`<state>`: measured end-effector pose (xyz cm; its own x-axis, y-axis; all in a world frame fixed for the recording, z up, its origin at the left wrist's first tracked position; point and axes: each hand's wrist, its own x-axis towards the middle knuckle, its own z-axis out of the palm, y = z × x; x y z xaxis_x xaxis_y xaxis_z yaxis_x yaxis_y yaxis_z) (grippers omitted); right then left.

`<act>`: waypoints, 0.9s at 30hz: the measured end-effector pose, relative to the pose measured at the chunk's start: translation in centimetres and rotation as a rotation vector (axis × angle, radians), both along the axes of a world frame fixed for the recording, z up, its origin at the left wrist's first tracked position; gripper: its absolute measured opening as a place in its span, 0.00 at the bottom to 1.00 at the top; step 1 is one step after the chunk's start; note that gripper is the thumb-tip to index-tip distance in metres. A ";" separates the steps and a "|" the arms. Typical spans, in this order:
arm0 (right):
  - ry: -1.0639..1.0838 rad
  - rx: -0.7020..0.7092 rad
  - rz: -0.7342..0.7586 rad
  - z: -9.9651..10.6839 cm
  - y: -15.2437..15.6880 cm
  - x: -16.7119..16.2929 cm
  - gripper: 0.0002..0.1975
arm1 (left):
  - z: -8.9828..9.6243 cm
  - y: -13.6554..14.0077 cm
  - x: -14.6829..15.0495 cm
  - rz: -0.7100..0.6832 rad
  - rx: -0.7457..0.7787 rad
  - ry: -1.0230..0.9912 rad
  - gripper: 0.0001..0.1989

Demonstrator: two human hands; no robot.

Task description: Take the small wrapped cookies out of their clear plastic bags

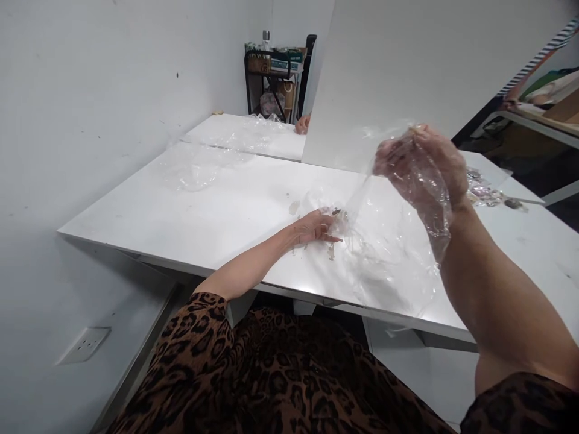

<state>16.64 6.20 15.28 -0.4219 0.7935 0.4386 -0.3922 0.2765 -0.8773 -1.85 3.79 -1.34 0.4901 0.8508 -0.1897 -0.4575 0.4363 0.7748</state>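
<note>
A large sheet-like clear plastic bag spreads over the white table in front of me, and part of it is lifted. My right hand is raised above the table with its fingers pinched on the upper part of the bag, which drapes down over my wrist. Low at the table, my left hand has its fingers curled on the gathered lower end of the same plastic. A small dark item shows at its fingertips; what it is I cannot make out. The plastic is stretched between both hands.
More crumpled clear plastic lies on the left of the white table. Small packed items sit at the right. A white panel stands behind the table, with another person's hand beside it. A black cart holds boxes.
</note>
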 end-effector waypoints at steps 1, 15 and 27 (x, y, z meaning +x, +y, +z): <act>0.040 -0.025 -0.032 0.3 0.3 0.5 0.11 | 0.2 0.0 -0.1 0.017 -0.017 -0.027 0.25; 0.358 -0.067 -0.353 1.4 1.9 6.3 0.09 | 1.2 0.4 -0.5 0.295 -0.161 -0.075 0.23; 0.417 -0.190 -0.572 0.9 2.7 8.9 0.15 | 0.7 0.8 -0.6 0.300 -0.166 -0.110 0.18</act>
<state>25.51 8.88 16.19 0.2530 0.9180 0.3055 -0.5436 0.3961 -0.7400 -2.45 4.54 -0.67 0.2482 0.9218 -0.2977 -0.6614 0.3858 0.6432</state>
